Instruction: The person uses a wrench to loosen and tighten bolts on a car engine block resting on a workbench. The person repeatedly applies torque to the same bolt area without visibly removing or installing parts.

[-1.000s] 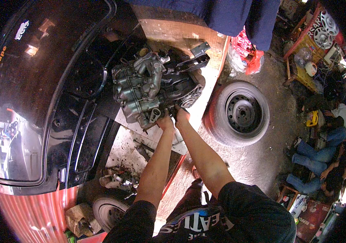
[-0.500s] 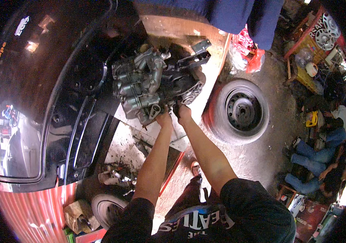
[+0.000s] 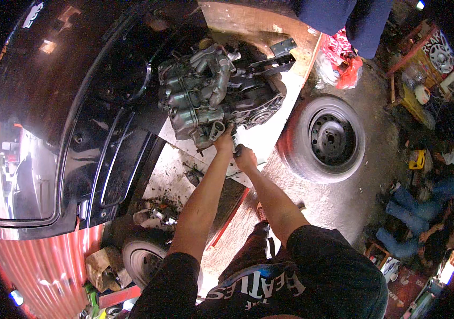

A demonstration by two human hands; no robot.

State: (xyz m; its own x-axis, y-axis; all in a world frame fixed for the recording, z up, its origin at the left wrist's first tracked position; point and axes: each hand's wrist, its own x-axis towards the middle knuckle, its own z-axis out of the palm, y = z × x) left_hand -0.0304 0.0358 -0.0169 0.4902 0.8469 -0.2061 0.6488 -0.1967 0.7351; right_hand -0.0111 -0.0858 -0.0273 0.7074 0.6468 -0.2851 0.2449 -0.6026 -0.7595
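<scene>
A grey metal engine assembly (image 3: 211, 93) with an intake manifold lies on a pale board (image 3: 261, 141) at the top middle of the head view. My left hand (image 3: 223, 142) presses against its near lower edge. Right beside it, my right hand (image 3: 244, 157) is closed around a small dark tool whose tip reaches the same spot. Both forearms stretch up from the lower edge. The fingertips are partly hidden against the engine.
A black car hood and open bay (image 3: 78, 106) fill the left. A wheel with a steel rim (image 3: 325, 139) lies on the concrete to the right. Another tyre (image 3: 142, 260) sits lower left. People sit at the far right (image 3: 423, 202). A person in blue stands at the top (image 3: 344, 16).
The view has shifted a little, so the engine sits slightly lower left. Both hands stay at the engine's near edge, with my right hand slightly lower than before.
</scene>
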